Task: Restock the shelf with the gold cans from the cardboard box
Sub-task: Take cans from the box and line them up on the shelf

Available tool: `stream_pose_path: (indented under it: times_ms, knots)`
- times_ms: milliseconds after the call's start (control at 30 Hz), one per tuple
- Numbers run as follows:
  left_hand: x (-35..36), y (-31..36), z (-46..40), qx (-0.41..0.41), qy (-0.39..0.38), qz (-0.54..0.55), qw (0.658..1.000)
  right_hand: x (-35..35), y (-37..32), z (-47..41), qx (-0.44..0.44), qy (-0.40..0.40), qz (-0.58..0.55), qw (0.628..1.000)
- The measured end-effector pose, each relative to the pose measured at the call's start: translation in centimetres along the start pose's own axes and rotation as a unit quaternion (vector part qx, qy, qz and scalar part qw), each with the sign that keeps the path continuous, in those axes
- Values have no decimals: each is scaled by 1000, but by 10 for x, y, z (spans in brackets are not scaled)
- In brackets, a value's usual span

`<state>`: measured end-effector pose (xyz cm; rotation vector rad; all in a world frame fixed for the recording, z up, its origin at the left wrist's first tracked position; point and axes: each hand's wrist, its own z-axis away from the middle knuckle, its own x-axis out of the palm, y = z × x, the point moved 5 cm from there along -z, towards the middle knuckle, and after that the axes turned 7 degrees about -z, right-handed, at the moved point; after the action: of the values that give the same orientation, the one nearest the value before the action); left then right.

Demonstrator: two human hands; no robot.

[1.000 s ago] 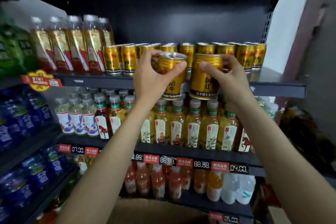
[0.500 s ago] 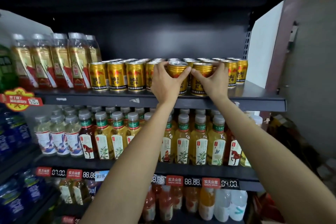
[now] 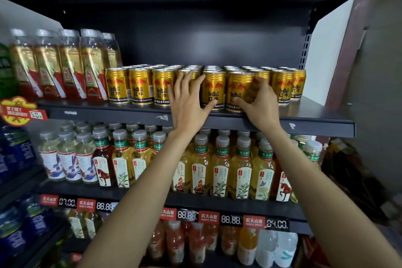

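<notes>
Red Bull cans: one row on the shelf. My left hand, fingers spread, rests against them. My right hand grips the front can.

Dark shelf, gold cans, gold-red bottles

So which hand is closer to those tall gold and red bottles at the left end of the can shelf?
Left. The left hand lies open against the cans, a few cans right of the gold and red bottles; the right hand is farther right, around another can.
</notes>
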<state>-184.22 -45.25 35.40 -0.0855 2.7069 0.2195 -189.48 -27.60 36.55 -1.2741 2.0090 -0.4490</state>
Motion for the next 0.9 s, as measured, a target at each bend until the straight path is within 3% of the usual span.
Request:
stream_pose_path:
  times_ms: [700, 833, 900]
  knots:
    - [11, 7, -7, -63, -48, 39, 996, 9, 3, -6, 14, -36, 41, 998]
    - [-3, -6, -4, -84, 3, 140, 986, 5, 3, -6, 11, -40, 19, 999]
    - [-9, -20, -3, -90, 14, 138, 986, 3, 3, -7, 10, -41, 11, 999]
